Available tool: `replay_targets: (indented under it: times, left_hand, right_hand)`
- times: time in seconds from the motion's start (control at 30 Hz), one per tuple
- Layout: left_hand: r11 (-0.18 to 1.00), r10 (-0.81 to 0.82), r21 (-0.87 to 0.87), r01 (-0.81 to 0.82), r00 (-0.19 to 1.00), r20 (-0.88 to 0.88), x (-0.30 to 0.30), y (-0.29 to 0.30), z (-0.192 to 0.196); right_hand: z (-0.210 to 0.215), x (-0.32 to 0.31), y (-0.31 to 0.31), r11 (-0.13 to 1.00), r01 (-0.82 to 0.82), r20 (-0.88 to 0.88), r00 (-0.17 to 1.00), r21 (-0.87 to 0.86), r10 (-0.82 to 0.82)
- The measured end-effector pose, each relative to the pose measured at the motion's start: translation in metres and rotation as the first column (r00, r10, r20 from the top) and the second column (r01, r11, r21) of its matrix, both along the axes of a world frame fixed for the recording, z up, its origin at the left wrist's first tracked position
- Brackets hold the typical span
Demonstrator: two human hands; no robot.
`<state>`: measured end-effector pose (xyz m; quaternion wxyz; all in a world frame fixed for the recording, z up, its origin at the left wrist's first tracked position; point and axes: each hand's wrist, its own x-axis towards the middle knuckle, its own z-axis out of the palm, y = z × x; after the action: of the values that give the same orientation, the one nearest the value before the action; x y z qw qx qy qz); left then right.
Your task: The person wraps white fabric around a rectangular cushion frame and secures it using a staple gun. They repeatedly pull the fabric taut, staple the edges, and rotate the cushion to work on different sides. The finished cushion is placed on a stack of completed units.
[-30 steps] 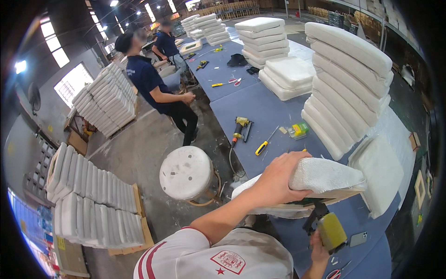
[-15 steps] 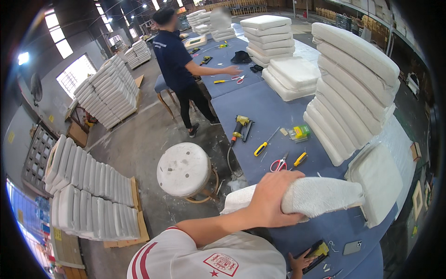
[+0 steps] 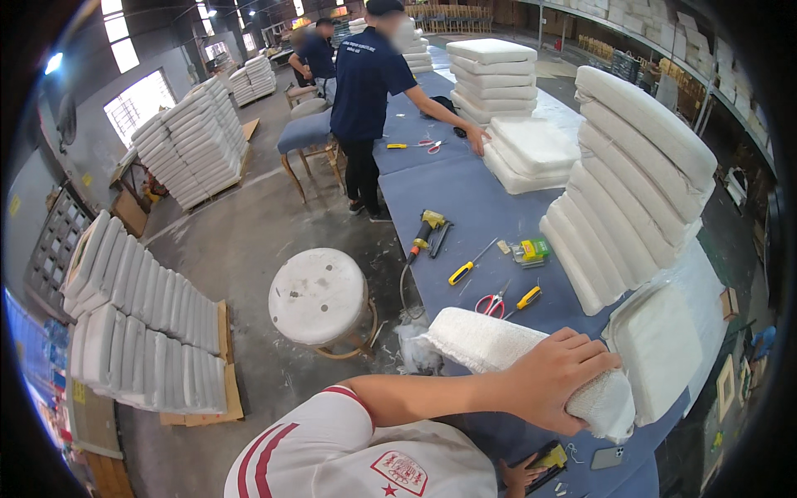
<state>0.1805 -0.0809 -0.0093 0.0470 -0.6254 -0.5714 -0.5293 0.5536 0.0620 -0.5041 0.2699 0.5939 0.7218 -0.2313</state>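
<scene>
A white fabric-covered cushion stands tilted on its edge close in front of me. My left hand is closed over its upper right end, fingers wrapped on the fabric. Lower down, by the picture's bottom edge, my right hand is on a black and yellow staple gun, with its fingers around the tool; part of that hand is cut off. A phone lies beside the staple gun. Another white cushion rests flat to the right of the held one.
On the blue-covered table lie a second staple gun, a yellow screwdriver, red-handled scissors and a green box. A tall cushion stack leans at right. A round stool stands left; a co-worker is beyond.
My left hand has moved right along the cushion, which is now turned with its left end raised. The co-worker has come to the table, a hand reaching the short cushion stack.
</scene>
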Motion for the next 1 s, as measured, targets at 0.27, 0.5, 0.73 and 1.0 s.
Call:
replay_targets:
  times: [0.27, 0.5, 0.73, 1.0]
  left_hand:
    - [0.974, -0.225, -0.02, 0.224, 0.971, -0.083, 0.004, 0.005, 0.001]
    - [0.955, -0.295, -0.033, 0.294, 0.946, -0.131, 0.019, 0.013, 0.001]
    - [0.97, -0.243, 0.004, 0.244, 0.964, -0.104, 0.023, 0.023, 0.001]
    - [0.979, -0.202, -0.014, 0.201, 0.977, -0.063, 0.021, 0.022, 0.004]
  right_hand:
    - [-0.003, 0.012, -0.018, 0.985, -0.058, -0.112, 0.991, 0.164, 0.077]
    - [0.003, 0.004, -0.022, 0.993, 0.01, -0.135, 0.991, 0.116, 0.006]
    - [0.01, 0.006, -0.027, 0.986, -0.004, -0.137, 0.99, 0.166, 0.027]
    - [0.002, 0.008, -0.025, 0.974, -0.031, -0.125, 0.99, 0.226, 0.061]
